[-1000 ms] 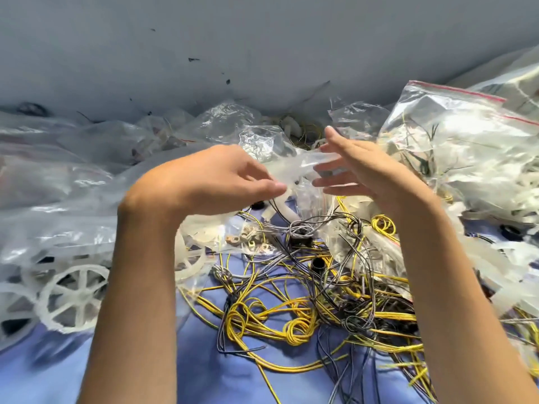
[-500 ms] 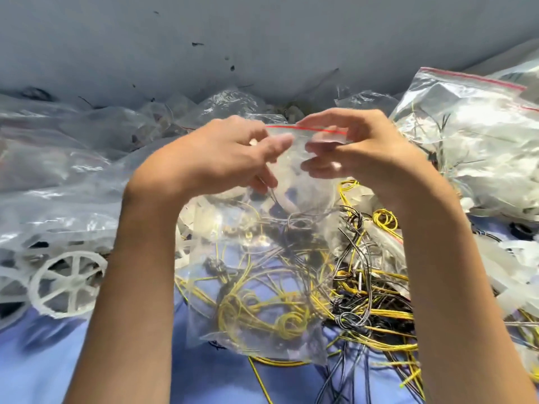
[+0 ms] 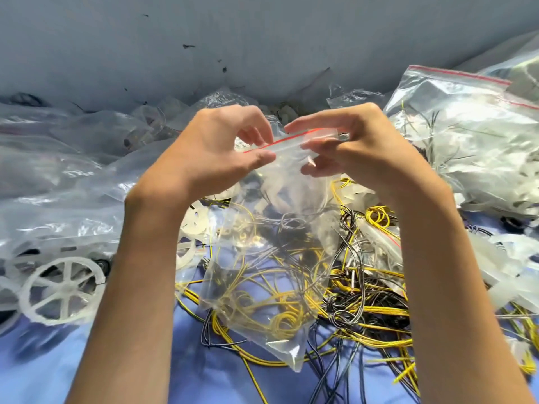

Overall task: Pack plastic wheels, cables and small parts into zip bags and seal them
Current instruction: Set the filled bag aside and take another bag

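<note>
A tangle of yellow and black cables [image 3: 364, 304] is spread over the blue cloth [image 3: 38, 363]. Above it a clear zip bag [image 3: 262, 275] is hung lengthwise, red-striped mouth uppermost, bottom corner pointed down toward the viewer. Its mouth is pinched by the curled fingers of the left hand [image 3: 221, 153] and the right hand [image 3: 358, 147].

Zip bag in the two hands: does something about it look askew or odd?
Yes, slightly. The zip bag hangs crooked: its red strip slants down toward the left hand, while the right hand pinches it higher. Its lower corner droops over the tangled cables. No tear shows.
</note>
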